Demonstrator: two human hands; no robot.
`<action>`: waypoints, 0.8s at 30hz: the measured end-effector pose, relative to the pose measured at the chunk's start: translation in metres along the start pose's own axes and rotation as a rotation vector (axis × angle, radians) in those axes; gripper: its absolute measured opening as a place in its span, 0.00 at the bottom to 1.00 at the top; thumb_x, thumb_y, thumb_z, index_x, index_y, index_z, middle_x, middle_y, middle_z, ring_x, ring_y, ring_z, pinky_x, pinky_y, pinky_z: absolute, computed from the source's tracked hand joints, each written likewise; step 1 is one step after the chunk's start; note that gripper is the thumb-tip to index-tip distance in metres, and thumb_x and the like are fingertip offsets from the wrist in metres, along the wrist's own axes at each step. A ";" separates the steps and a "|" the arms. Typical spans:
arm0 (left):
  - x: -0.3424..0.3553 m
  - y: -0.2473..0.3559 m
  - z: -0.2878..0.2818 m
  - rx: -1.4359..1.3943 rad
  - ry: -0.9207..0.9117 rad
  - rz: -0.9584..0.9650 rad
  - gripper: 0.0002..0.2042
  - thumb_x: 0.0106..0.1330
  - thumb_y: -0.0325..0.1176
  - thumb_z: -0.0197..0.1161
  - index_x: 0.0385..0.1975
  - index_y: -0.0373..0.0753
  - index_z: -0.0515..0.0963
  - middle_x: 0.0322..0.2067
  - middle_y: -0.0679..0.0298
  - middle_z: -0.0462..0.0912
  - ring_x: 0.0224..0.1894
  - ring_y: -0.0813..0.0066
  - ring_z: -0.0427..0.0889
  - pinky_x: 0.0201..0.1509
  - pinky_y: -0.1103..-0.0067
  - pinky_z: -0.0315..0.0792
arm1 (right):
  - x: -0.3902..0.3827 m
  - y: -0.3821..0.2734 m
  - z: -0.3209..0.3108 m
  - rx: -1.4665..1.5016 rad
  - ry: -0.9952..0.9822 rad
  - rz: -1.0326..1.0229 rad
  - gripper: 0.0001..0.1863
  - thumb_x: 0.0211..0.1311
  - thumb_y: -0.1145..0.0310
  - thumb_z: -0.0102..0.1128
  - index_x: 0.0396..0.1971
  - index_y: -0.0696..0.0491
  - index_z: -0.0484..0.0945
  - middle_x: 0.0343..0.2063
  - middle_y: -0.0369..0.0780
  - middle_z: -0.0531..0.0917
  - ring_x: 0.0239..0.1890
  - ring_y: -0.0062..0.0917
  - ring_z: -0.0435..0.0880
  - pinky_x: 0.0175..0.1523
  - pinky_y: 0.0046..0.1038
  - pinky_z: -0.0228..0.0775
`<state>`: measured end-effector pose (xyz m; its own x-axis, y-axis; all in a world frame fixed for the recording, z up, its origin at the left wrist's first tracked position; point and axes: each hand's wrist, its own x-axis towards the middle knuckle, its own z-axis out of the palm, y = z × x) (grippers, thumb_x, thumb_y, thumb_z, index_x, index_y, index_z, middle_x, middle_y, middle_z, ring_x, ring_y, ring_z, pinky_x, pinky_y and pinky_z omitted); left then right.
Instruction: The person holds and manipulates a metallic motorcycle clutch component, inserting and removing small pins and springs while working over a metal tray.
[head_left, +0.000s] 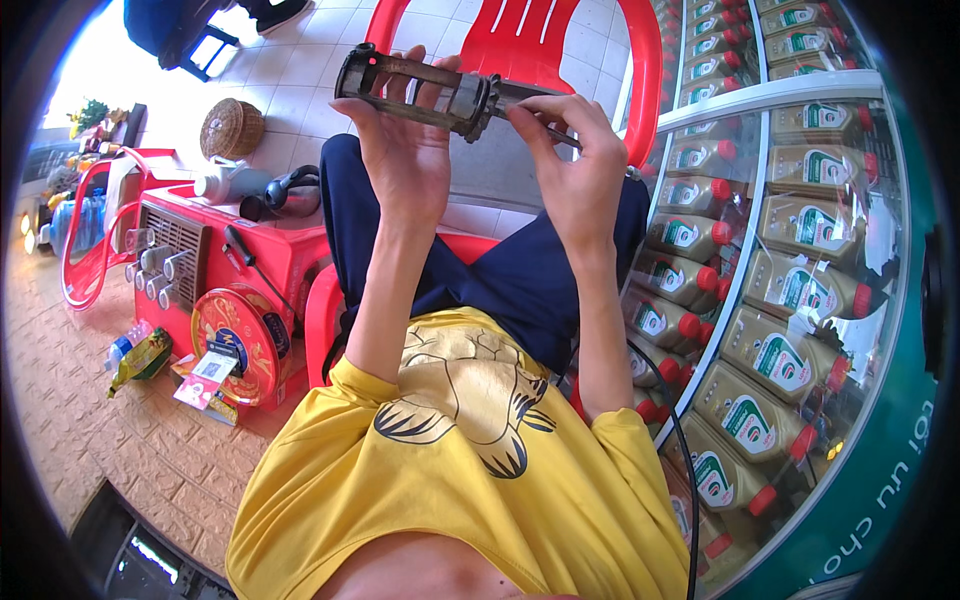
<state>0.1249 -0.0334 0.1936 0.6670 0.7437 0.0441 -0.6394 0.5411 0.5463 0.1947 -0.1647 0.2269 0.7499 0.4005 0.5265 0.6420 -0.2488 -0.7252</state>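
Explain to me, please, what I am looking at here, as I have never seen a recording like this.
There is no machine here: a seated person works bare-handed. The one picture comes from a wide fisheye camera on the head, looking down, so straight edges bend near the rim. The left hand supports a dark, cage-like metal frame, its fingers behind it; the right hand grips the frame's right end. Beyond stands a red plastic chair. To the left, a red table bears a pale rounded thing and others; to the right, shelves hold red-capped bottles.
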 end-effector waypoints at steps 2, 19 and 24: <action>-0.001 0.000 0.001 0.006 0.004 0.004 0.37 0.66 0.67 0.51 0.61 0.38 0.67 0.60 0.55 0.70 0.62 0.47 0.74 0.63 0.60 0.75 | 0.000 0.000 0.000 -0.001 0.012 0.006 0.07 0.55 0.66 0.74 0.31 0.52 0.86 0.25 0.35 0.84 0.28 0.25 0.80 0.32 0.27 0.72; 0.000 0.002 0.001 0.100 -0.034 0.065 0.38 0.66 0.66 0.53 0.60 0.35 0.67 0.58 0.54 0.73 0.60 0.48 0.77 0.59 0.59 0.78 | -0.002 0.005 0.000 -0.030 0.002 -0.030 0.07 0.54 0.66 0.74 0.30 0.51 0.86 0.28 0.32 0.84 0.34 0.27 0.79 0.38 0.30 0.68; -0.004 0.003 0.011 0.015 0.123 -0.052 0.37 0.67 0.66 0.54 0.60 0.36 0.66 0.60 0.54 0.70 0.65 0.53 0.73 0.63 0.62 0.75 | -0.004 0.003 0.000 -0.340 0.178 -0.282 0.08 0.48 0.66 0.76 0.30 0.45 0.86 0.27 0.30 0.82 0.34 0.27 0.78 0.43 0.31 0.67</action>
<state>0.1248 -0.0389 0.2047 0.6464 0.7580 -0.0871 -0.5988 0.5747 0.5578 0.1935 -0.1666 0.2225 0.5356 0.3438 0.7713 0.8179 -0.4385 -0.3725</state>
